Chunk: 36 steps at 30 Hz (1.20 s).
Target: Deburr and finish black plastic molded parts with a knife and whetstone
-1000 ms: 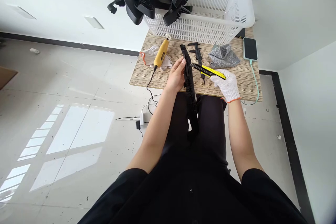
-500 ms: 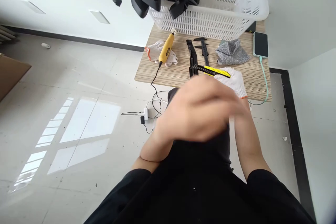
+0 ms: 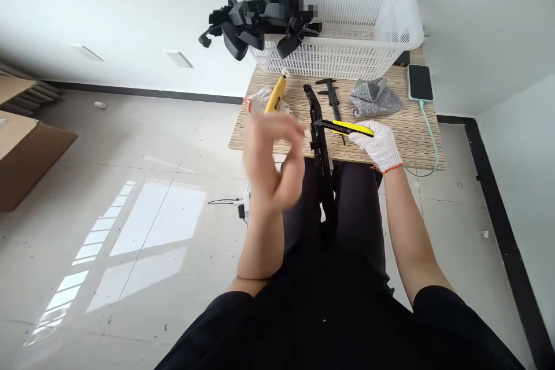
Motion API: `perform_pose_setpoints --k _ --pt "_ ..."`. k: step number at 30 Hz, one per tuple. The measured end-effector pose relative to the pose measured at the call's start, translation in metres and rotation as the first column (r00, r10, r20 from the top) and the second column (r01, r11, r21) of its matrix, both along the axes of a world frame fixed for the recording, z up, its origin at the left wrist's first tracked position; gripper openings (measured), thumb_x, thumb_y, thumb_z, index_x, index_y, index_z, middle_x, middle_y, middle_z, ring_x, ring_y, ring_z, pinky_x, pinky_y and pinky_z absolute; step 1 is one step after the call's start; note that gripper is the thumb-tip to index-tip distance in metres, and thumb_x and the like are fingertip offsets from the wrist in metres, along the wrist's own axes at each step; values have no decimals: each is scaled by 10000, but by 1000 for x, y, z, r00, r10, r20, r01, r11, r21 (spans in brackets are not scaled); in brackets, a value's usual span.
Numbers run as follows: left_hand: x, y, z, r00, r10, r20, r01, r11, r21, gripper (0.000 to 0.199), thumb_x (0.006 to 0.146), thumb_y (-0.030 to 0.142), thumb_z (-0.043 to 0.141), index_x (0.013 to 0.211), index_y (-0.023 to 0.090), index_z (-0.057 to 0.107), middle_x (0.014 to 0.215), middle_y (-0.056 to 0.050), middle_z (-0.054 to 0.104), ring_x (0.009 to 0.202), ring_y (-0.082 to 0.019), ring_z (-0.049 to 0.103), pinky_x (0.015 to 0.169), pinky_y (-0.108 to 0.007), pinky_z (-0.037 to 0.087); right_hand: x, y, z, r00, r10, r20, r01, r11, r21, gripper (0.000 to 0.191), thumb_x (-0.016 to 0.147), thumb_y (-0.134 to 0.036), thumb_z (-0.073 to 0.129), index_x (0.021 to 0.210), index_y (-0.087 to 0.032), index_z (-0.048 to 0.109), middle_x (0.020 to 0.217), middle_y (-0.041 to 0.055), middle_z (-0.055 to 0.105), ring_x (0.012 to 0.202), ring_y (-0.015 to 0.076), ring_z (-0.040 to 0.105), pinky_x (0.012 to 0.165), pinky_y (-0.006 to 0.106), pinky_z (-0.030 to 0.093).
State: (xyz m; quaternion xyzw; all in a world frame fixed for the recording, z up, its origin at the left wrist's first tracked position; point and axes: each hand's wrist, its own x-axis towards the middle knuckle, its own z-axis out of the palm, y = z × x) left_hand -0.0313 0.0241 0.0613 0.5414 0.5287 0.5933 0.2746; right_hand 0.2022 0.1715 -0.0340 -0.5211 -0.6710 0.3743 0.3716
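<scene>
My right hand, in a white knitted glove with an orange cuff edge, is closed around a yellow and black utility knife. Its segmented blade points left, over a long black plastic part. That part lies partly on the table's front edge and reaches down between my thighs. My bare left hand, smeared by motion, is raised just left of the part. Its fingers are curved with a gap between them and the thumb, and nothing shows in the gap. Its fingertips are near the part; I cannot tell whether they touch.
On the wooden table are a yellow rotary tool over a white glove, black calipers, a grey cloth and a phone on a cable. Behind stands a white basket with black parts.
My left hand has moved left from in front of my lap, and its fingers have loosened from a closed shape. The black part now shows fully. The knife remains in my right hand.
</scene>
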Motion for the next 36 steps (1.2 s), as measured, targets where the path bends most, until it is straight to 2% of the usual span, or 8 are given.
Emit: perform_pose_setpoints --k 2,6,8,10,13,17,23,36 --pt "-5 54 -29 1000 4 -13 -4 1000 18 413 916 587 629 1222 318 564 1428 -80 500 1325 -311 532 1150 -548 461 0 -2 3 1000 6 1 -6 1000 5 411 722 -476 812 1012 -186 783 769 24 727 611 153 612 572 277 503" --pt "-8 122 -81 974 -185 133 211 953 -216 1096 577 545 944 1489 307 385 1558 -166 366 1328 -349 525 1063 -481 501 -1 -3 6 993 -66 -100 61 997 -53 395 696 -449 821 982 -183 764 644 -19 653 514 120 536 497 254 438" --pt "-7 137 -97 926 -283 248 337 917 -213 1138 579 519 950 1522 313 347 1451 -162 504 1212 -298 612 990 -430 535 -1 0 6 942 -197 -273 168 978 -126 344 692 -408 796 946 -187 726 633 -33 632 456 91 467 443 238 382" --pt "-3 144 -107 893 -284 350 359 918 -171 986 663 521 903 1481 295 401 1207 -109 657 1031 -226 674 897 -360 554 -1 3 5 850 -309 -428 252 950 -186 296 699 -386 756 911 -194 684 658 -32 639 430 69 419 412 225 337" --pt "4 153 -111 889 -175 423 247 961 -121 647 735 526 858 1247 258 568 811 4 657 705 -128 629 700 -253 514 -1 5 4 815 -322 -481 262 946 -190 279 694 -369 752 894 -192 672 666 -29 643 431 62 418 408 219 330" --pt "9 159 -110 908 -154 390 182 983 -35 428 785 549 813 970 214 622 625 51 567 541 -67 508 546 -191 404 -1 -1 5 930 -200 -308 165 977 -136 328 687 -373 790 940 -175 724 629 -37 619 457 82 464 429 230 372" --pt "0 150 -109 856 -109 506 193 974 -118 435 921 627 613 1051 225 716 758 -4 631 636 -96 602 522 -187 433 0 -5 8 994 -83 -65 80 995 -60 406 687 -435 809 979 -155 771 700 8 674 550 120 548 506 252 446" --pt "-1 148 -113 860 -140 491 203 976 -78 417 875 586 698 786 184 632 716 29 489 643 -66 505 586 -162 424 -6 -8 11 997 -66 -30 64 996 -56 413 742 -440 778 1047 -161 767 712 0 673 551 116 531 548 270 456"
